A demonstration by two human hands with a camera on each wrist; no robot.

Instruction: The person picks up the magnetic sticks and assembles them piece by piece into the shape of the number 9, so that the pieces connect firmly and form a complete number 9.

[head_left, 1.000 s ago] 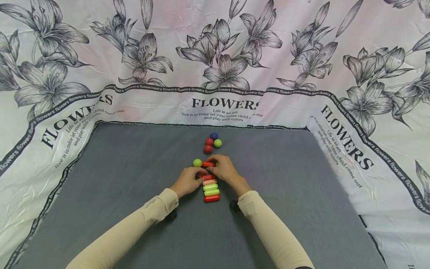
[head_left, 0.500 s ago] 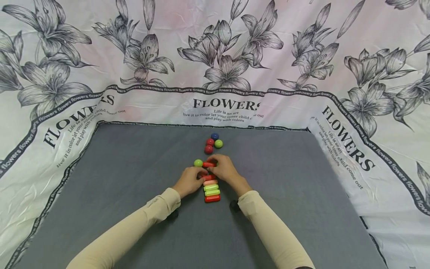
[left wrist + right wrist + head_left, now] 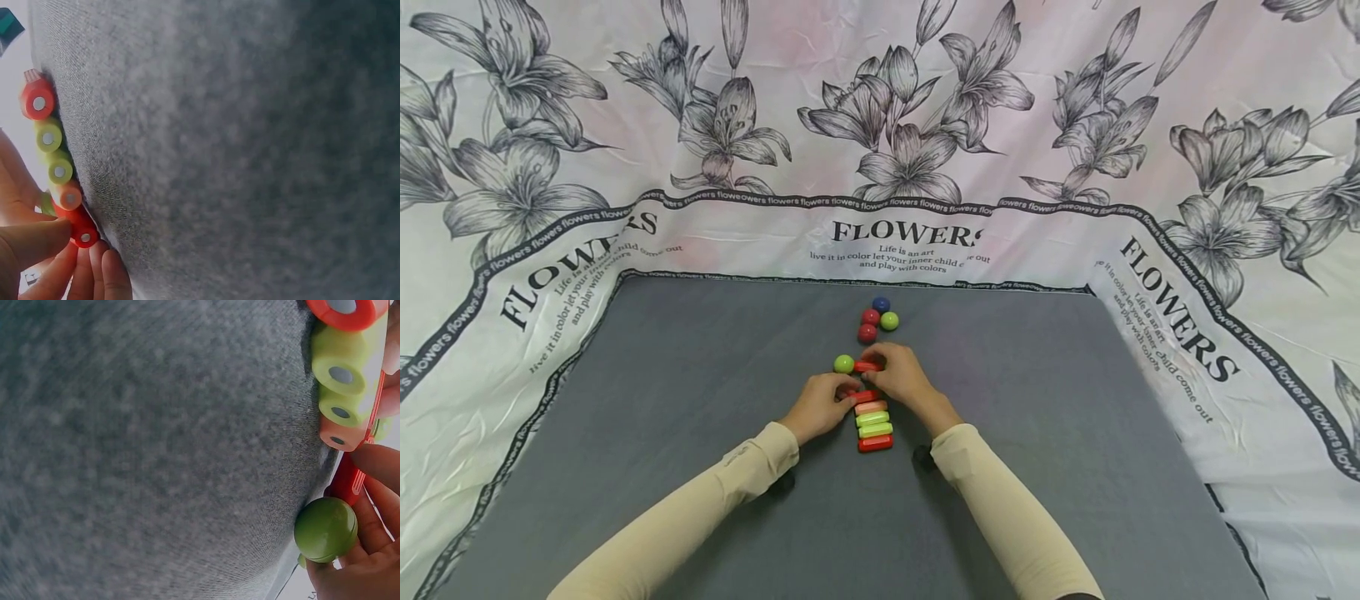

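Note:
A row of short magnetic sticks lies on the grey table, including a lower red stick, light green sticks and an orange stick. At the row's far end my left hand pinches a red stick between thumb and fingers. Just beyond, my right hand pinches another red stick. A green ball sits at that stick's left end. By its right end, in the right wrist view, another green ball shows beside my fingers; the head view hides it.
Past my hands, a small cluster holds a blue ball, a green ball and two red balls. Flower-printed cloth rises behind the table and along its sides.
Both hands keep their grips in nearly the same places. The head view has shifted slightly.

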